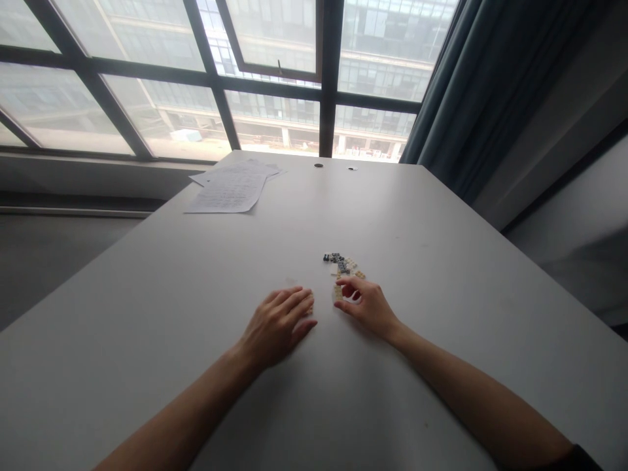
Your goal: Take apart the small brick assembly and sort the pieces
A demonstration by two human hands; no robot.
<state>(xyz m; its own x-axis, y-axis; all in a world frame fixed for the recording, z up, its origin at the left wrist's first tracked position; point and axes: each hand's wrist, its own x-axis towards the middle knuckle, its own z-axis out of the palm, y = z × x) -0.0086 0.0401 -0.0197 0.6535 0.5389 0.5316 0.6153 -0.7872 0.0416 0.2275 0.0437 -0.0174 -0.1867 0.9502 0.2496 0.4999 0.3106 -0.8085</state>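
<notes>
On the white table [373, 222], my right hand [370, 306] pinches a small cream toy brick [338, 292] between thumb and fingers. To its left, my left hand [282, 322] lies low over the tabletop with its fingers stretched out and the thumb apart. Another small cream brick [311, 303] shows at those fingertips, mostly hidden by them. Just beyond my right hand is a loose cluster of small studded bricks [343, 265] in grey, dark, white and tan. A gap of bare tabletop separates the two hands.
Printed sheets of paper [228, 190] lie at the table's far left corner. Two small round fittings, one dark [318, 165] and one partly white [352, 169], sit near the far edge. Behind are large framed windows [275, 118] and a dark blue curtain [456, 91] at the right.
</notes>
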